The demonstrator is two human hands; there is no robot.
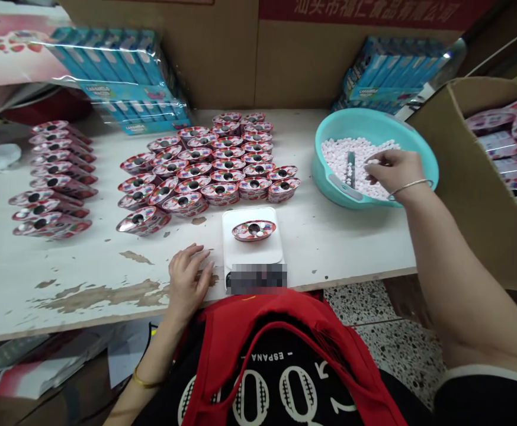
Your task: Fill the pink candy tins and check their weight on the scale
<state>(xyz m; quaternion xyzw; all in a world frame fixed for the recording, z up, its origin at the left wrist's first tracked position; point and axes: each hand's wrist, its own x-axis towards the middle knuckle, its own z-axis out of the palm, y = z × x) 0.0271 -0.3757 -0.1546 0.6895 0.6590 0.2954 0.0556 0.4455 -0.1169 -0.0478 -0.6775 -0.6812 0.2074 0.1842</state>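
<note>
Right hand (394,170): narrow pinch on white candies (347,160) (teal basin (365,121)).
Left hand (188,278): open, empty, beside the scale (253,253).
Risk: a knock could tip the oval tray (253,231) — spilling candies.

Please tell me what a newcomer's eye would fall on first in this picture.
The turquoise basin at the back right stands out first, heaped with white candies that the right hand is reaching into. Rows of oval red candy cases fill the middle of the white table. At the front, one case sits on a white digital scale, beside the left hand.
</note>
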